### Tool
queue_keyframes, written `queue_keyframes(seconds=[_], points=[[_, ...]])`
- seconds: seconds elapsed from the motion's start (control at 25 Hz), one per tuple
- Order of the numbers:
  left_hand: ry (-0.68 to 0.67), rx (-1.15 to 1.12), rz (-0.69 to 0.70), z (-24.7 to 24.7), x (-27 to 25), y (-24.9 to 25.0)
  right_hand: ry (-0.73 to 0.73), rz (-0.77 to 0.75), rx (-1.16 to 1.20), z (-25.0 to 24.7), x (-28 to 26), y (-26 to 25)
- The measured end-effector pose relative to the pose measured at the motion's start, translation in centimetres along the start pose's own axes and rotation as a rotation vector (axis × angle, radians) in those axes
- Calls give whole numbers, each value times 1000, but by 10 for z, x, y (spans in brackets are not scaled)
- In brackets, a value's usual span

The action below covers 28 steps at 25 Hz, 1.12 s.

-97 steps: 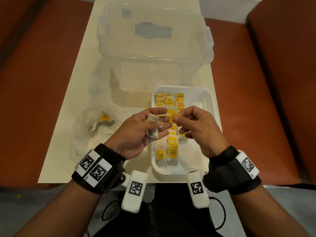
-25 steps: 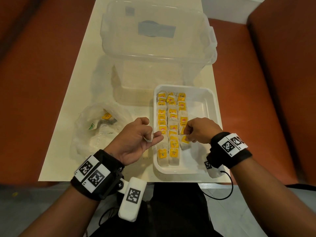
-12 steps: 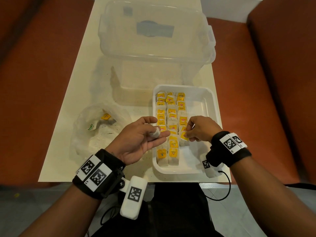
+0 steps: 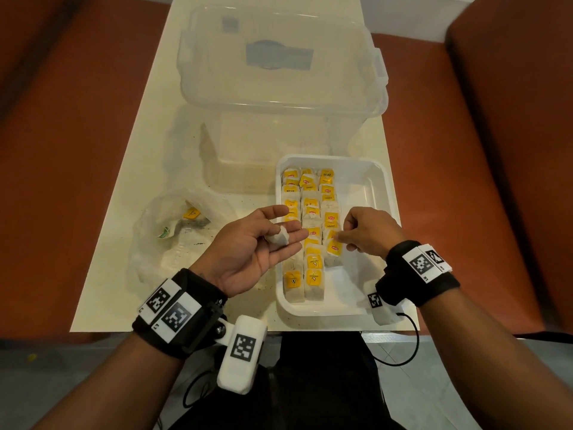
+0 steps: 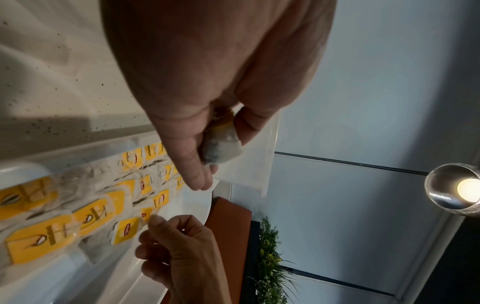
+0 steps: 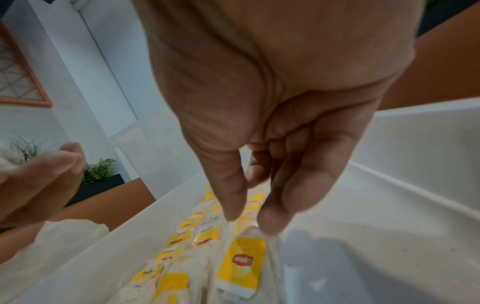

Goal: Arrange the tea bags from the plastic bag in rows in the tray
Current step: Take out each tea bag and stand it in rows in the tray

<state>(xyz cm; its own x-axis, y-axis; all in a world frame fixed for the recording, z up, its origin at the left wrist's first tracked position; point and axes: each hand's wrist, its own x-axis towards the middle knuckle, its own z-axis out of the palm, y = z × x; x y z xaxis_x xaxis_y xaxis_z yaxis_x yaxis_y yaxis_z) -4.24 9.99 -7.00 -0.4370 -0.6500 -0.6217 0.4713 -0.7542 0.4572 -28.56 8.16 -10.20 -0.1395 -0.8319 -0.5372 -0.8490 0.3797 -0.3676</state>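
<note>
From the head view, the left hand [image 4: 257, 243] lies open-palmed, a crumpled tea bag [image 4: 278, 236] loose on its fingers at the tray's [image 4: 376, 193] nine o'clock edge. The left wrist view shows it light, soft, tearable: best pinched by a corner. In the right wrist view, the right hand [image 6: 272, 154] hovers with fingers curled, its grip apparently empty.
</note>
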Motion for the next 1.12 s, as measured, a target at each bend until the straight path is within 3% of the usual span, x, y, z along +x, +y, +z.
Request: queue_keyframes(seconds=[0.12, 0.2, 0.32, 0.52, 0.68, 0.96, 1.12], points=[[14, 49, 9, 2, 1, 0, 139, -126, 146, -6, -25, -15], [18, 123, 23, 3, 2, -1, 107, -308, 383, -10, -52, -38], [-26, 169, 32, 9, 3, -3, 82, -493, 329, -1, -72, -61], [-55, 3, 44, 8, -1, 1, 116, -439, 375, 12, -61, -63], [-79, 59, 15, 1, -6, 4, 108, -401, 472, 14, -59, -60], [69, 433, 182, -1, -3, -5, 28, -331, 650, 7, -66, -52], [69, 677, 296, 0, -4, -9, 28, -366, 653, 2, -67, -48]])
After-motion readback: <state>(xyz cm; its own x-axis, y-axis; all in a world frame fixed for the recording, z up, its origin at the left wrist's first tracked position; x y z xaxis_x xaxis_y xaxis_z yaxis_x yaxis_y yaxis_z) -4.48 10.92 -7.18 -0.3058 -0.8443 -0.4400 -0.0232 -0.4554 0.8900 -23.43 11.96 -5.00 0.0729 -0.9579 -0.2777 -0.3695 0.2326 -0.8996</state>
